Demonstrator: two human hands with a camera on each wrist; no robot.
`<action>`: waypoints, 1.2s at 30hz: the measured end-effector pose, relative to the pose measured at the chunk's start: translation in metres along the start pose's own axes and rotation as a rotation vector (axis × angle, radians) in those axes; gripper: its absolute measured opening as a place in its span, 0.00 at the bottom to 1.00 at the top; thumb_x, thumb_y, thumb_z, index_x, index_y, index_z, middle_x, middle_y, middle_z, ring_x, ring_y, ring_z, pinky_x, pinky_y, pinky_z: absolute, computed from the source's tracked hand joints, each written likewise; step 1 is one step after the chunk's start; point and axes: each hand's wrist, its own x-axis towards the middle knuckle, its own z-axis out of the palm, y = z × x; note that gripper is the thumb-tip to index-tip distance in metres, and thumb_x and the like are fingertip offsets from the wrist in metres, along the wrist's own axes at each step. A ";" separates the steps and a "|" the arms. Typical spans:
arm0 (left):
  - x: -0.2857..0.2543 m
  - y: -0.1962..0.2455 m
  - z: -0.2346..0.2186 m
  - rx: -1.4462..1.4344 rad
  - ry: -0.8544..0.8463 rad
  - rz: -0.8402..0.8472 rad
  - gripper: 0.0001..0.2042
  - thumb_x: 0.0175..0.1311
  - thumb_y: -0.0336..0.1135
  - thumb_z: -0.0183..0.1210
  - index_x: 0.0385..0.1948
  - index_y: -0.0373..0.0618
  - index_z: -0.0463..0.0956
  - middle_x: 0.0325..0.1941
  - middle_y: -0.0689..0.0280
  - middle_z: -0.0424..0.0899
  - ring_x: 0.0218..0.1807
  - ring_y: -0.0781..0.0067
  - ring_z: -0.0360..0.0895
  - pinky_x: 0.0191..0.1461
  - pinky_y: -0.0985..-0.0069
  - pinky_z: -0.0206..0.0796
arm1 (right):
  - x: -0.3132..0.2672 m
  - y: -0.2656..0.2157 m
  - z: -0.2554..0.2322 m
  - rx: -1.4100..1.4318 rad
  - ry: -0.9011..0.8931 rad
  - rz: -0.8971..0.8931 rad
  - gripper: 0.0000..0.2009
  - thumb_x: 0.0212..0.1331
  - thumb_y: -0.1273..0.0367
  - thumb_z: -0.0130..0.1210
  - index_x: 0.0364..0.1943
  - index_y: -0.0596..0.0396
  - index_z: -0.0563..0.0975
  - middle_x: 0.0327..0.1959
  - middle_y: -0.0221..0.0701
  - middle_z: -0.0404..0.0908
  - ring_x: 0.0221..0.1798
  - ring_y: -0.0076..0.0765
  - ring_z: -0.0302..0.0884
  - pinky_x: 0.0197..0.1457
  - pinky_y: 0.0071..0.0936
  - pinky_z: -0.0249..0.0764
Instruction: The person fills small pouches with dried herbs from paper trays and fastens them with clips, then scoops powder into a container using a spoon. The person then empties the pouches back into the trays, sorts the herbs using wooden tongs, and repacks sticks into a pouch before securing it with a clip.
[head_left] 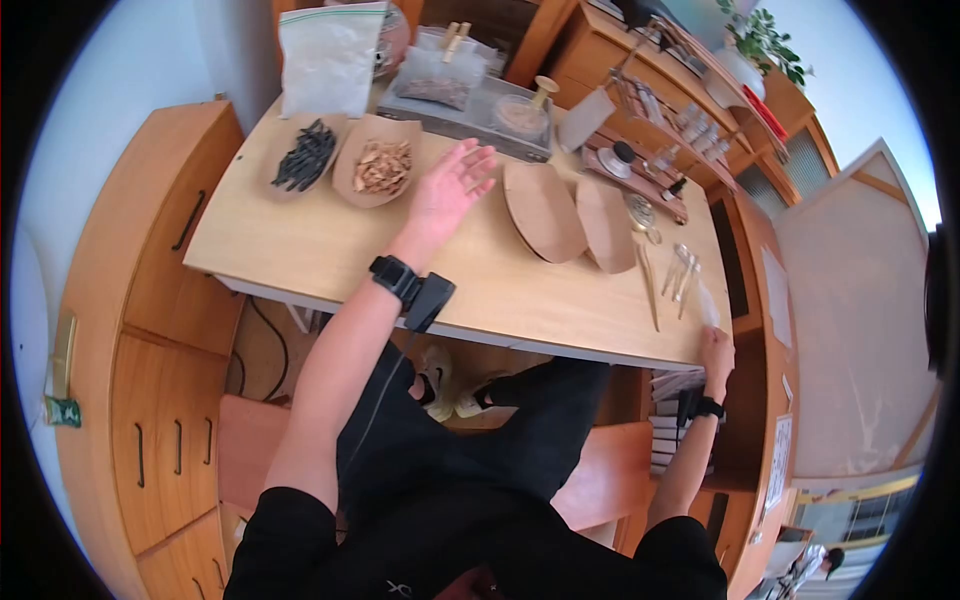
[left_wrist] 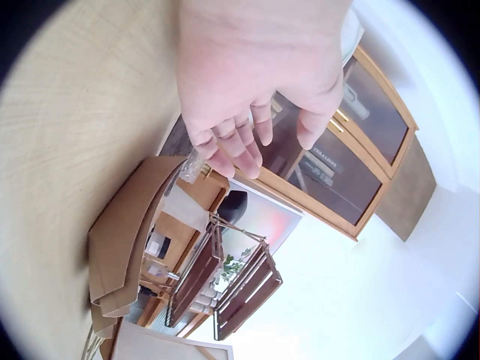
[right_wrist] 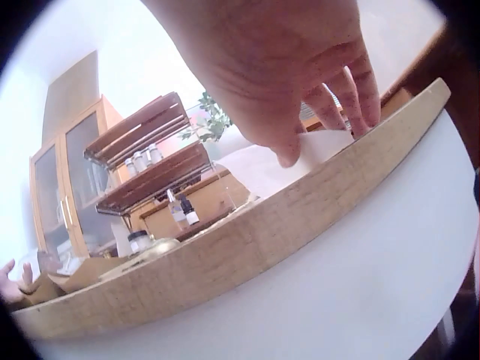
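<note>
My left hand (head_left: 452, 190) is held over the table, palm up with fingers relaxed and nothing in it. Just left of it stands a brown paper tray (head_left: 345, 180) of light brown chips (head_left: 382, 167), beside black strips (head_left: 306, 158) in a similar tray. To its right lie two bare paper trays (head_left: 545, 215), also in the left wrist view. At the table's front right corner, my right hand (head_left: 717, 352) pinches a thin, whitish, see-through sheet or bag (right_wrist: 259, 161) between thumb and fingers. Small metal tools (head_left: 683, 272) and a slim stick (head_left: 649, 290) lie nearby.
Along the back stand a clear zip bag (head_left: 328, 65) and a grey tray (head_left: 480, 125) holding a clipped bag (head_left: 436, 90). A wooden rack (head_left: 655, 130) with small bottles is at the back right. Cabinets (head_left: 160, 250) flank the table's left side.
</note>
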 end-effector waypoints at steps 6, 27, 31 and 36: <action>-0.001 0.001 0.006 0.006 -0.024 -0.044 0.20 0.68 0.41 0.56 0.58 0.44 0.69 0.58 0.59 0.78 0.58 0.67 0.75 0.61 0.65 0.66 | 0.007 -0.001 -0.015 0.441 0.432 -0.121 0.16 0.71 0.63 0.48 0.46 0.61 0.80 0.39 0.39 0.85 0.41 0.37 0.82 0.43 0.34 0.76; -0.013 0.007 0.027 0.043 -0.211 -0.041 0.30 0.70 0.56 0.51 0.66 0.48 0.61 0.65 0.61 0.71 0.64 0.62 0.70 0.62 0.60 0.68 | -0.024 -0.402 -0.038 1.632 -0.634 -0.318 0.20 0.70 0.53 0.50 0.44 0.58 0.80 0.33 0.24 0.76 0.32 0.16 0.72 0.27 0.18 0.72; -0.016 0.005 0.039 0.026 -0.122 -0.038 0.24 0.70 0.52 0.52 0.60 0.46 0.68 0.58 0.63 0.78 0.57 0.67 0.74 0.57 0.64 0.68 | -0.026 -0.398 -0.042 1.644 -0.601 -0.349 0.21 0.71 0.52 0.48 0.47 0.58 0.78 0.38 0.27 0.80 0.36 0.18 0.76 0.27 0.18 0.73; -0.006 0.003 0.014 0.148 -0.158 -0.040 0.12 0.69 0.39 0.55 0.49 0.47 0.76 0.47 0.68 0.83 0.47 0.74 0.78 0.47 0.70 0.71 | -0.021 -0.390 -0.048 1.570 -0.561 -0.359 0.23 0.71 0.51 0.46 0.50 0.58 0.77 0.38 0.29 0.82 0.35 0.22 0.81 0.27 0.17 0.72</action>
